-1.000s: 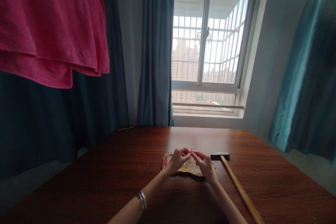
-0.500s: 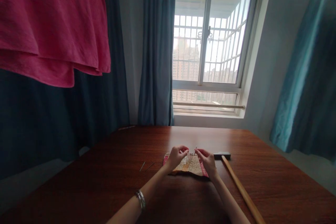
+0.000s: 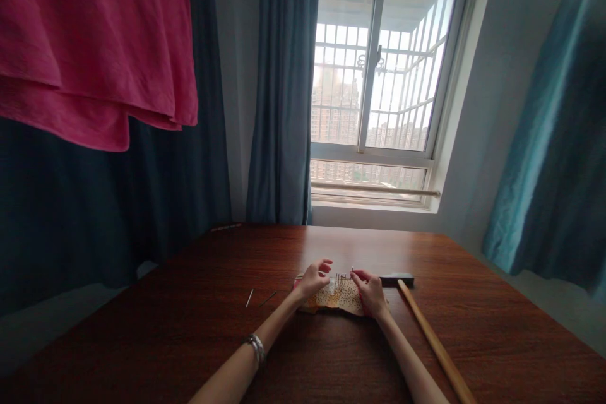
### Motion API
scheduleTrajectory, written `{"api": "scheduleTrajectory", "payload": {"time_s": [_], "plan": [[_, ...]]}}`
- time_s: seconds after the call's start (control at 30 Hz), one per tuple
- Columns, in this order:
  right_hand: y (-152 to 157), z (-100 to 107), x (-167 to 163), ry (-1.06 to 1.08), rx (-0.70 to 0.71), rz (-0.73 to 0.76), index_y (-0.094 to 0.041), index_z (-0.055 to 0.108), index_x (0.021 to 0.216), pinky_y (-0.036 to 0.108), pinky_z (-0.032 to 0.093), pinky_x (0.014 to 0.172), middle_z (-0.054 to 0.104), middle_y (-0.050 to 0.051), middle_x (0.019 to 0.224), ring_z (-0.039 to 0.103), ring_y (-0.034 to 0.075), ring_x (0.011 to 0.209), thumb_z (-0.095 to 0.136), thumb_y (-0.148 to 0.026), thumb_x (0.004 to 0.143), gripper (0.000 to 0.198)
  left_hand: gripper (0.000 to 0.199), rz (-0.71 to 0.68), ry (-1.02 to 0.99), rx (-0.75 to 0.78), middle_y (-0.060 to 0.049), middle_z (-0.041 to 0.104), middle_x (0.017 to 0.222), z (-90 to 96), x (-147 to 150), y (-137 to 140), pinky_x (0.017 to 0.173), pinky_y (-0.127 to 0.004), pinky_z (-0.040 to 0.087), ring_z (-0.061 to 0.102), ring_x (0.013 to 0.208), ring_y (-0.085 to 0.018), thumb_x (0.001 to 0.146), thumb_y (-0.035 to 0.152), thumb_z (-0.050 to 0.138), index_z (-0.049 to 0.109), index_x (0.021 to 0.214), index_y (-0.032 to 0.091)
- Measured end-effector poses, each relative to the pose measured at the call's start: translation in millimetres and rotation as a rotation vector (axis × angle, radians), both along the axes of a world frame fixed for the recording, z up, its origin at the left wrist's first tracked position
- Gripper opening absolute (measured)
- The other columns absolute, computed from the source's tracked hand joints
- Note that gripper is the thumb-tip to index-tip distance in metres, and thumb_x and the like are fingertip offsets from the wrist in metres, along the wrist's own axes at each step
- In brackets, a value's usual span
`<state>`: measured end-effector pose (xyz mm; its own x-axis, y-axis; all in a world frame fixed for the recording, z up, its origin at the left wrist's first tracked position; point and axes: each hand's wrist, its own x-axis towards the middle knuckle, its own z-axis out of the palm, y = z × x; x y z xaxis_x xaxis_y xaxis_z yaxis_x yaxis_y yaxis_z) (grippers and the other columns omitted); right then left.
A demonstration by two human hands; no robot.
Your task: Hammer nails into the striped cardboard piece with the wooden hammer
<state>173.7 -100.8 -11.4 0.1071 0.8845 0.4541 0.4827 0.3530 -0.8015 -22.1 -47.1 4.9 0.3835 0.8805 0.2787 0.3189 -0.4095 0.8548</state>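
The left forearm (image 3: 237, 363) comes from the near side and goes in a slant to the far right. The right forearm (image 3: 409, 360) makes the opposite slant, to the far left, so both hands are near each other but do not touch. The left hand (image 3: 312, 281) has its fingers (image 3: 324, 262) softly curved toward the right, and the thumb (image 3: 324, 279) stands apart from them, so this grip is loose. The right hand (image 3: 372, 291) points to the far left, with thumb and index finger closed in a fine pinch.
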Motion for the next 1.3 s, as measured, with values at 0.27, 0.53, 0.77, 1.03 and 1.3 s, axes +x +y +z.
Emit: {"api": "scheduleTrajectory", "payload": {"time_s": [0.27, 0.53, 0.77, 1.03, 1.3], "plan": [[12.6, -13.5, -3.3, -0.071, -0.021, 0.007, -0.015, 0.059, 0.091, 0.033, 0.05, 0.07, 0.063, 0.002, 0.089, 0.059, 0.013, 0.076, 0.05, -0.033, 0.085, 0.021, 0.048, -0.049, 0.111, 0.076, -0.004, 0.059, 0.092, -4.5, 12.7, -0.5, 0.07, -0.024, 0.047, 0.056, 0.08, -0.014, 0.061, 0.015, 0.057, 0.052, 0.109, 0.017], [12.7, -14.7, -3.7, -0.119, -0.002, 0.0, -0.015, 0.059, 0.091, 0.032, 0.05, 0.069, 0.062, 0.002, 0.089, 0.059, 0.013, 0.076, 0.05, -0.032, 0.085, 0.02, 0.048, -0.113, 0.143, 0.152, -0.005, 0.061, 0.09, -2.9, 23.9, 6.0, 0.073, -0.025, 0.044, 0.055, 0.082, -0.016, 0.061, 0.019, 0.061, 0.054, 0.109, 0.014], [10.8, -12.9, -3.9, -0.162, 0.016, 0.023, -0.016, 0.06, 0.088, 0.031, 0.05, 0.067, 0.063, 0.001, 0.085, 0.058, 0.012, 0.072, 0.049, -0.033, 0.085, 0.02, 0.034, -0.154, 0.149, 0.181, -0.004, 0.063, 0.085, 2.3, 29.0, 5.6, 0.07, -0.023, 0.044, 0.056, 0.078, -0.016, 0.062, 0.022, 0.061, 0.06, 0.095, 0.014], [6.0, -7.7, -5.7, -0.168, 0.046, 0.024, -0.016, 0.061, 0.081, 0.03, 0.048, 0.066, 0.062, 0.001, 0.081, 0.057, 0.011, 0.069, 0.052, -0.031, 0.083, 0.019, 0.028, -0.151, 0.067, 0.069, -0.005, 0.065, 0.082, -0.1, 33.7, 6.2, 0.069, -0.023, 0.044, 0.058, 0.077, -0.016, 0.064, 0.026, 0.061, 0.063, 0.088, 0.011], [2.4, -4.5, -7.6, -0.177, 0.05, 0.011, -0.016, 0.063, 0.076, 0.029, 0.046, 0.066, 0.061, 0.0, 0.076, 0.056, 0.012, 0.068, 0.054, -0.028, 0.081, 0.016, 0.027, -0.121, 0.102, 0.117, -0.004, 0.065, 0.08, 3.4, 35.6, 3.5, 0.071, -0.023, 0.044, 0.058, 0.076, -0.016, 0.066, 0.031, 0.06, 0.066, 0.085, 0.013]]}}
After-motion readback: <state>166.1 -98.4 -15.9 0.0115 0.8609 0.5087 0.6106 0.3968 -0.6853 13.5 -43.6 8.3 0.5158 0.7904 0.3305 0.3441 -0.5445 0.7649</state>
